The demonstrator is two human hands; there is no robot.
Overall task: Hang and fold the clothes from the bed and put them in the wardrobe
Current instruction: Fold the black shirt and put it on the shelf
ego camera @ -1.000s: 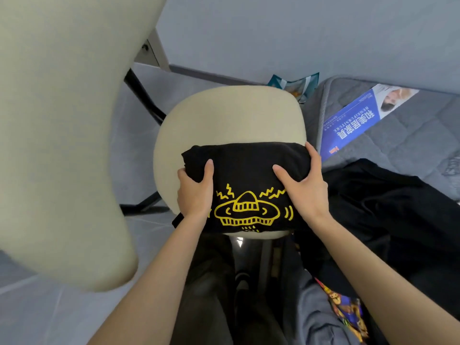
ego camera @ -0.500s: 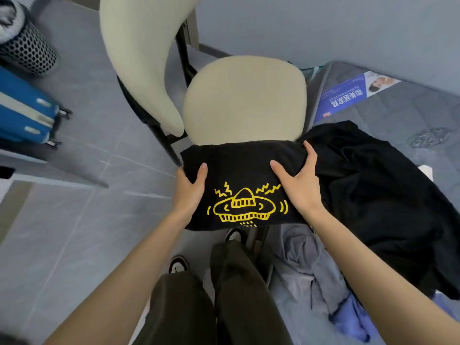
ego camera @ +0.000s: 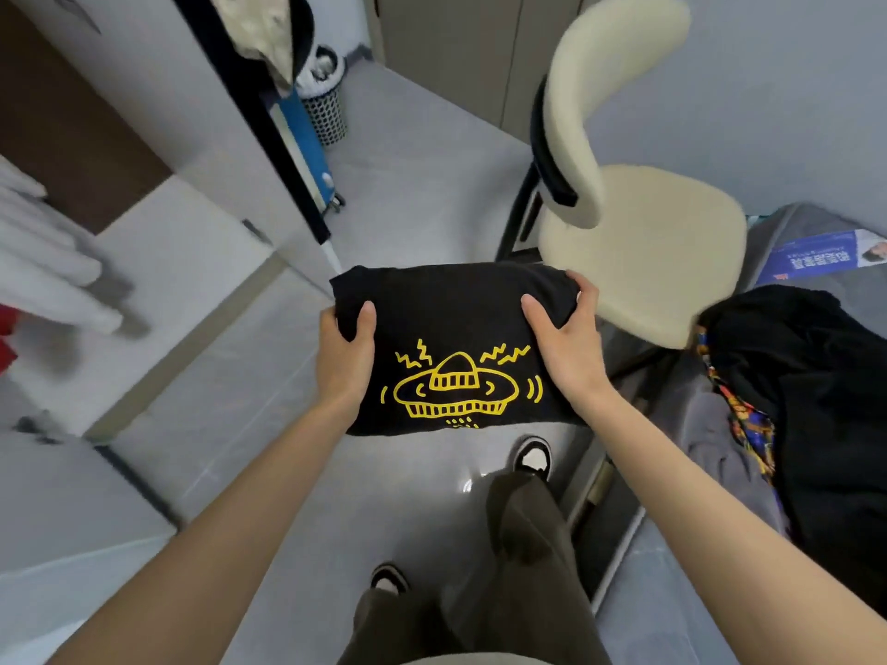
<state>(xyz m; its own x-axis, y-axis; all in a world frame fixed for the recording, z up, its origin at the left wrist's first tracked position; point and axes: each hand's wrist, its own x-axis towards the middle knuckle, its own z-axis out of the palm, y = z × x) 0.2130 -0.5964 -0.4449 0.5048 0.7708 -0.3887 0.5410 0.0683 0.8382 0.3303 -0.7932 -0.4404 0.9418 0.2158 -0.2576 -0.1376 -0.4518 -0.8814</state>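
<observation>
A folded black T-shirt [ego camera: 451,324] with a yellow drawing hangs in the air over the grey floor, in the middle of the head view. My left hand [ego camera: 346,355] grips its left edge, thumb on top. My right hand [ego camera: 569,343] grips its right edge, thumb on top and fingers curled round the far corner. On the bed at the right lie a black garment [ego camera: 816,376], a grey garment [ego camera: 720,443] and a piece of colourful patterned cloth [ego camera: 744,415]. The open wardrobe [ego camera: 120,151] is at the left, with white folded cloth [ego camera: 43,276] blurred inside.
A cream chair [ego camera: 643,242] stands right behind the T-shirt, next to the bed. A blue suitcase [ego camera: 307,146] and a mesh bin [ego camera: 326,103] stand at the back. A blue leaflet [ego camera: 825,256] lies on the mattress. My legs and shoes are below.
I have lifted the folded T-shirt off the chair seat and turned left with it, away from the bed. The wardrobe has come into view at the left.
</observation>
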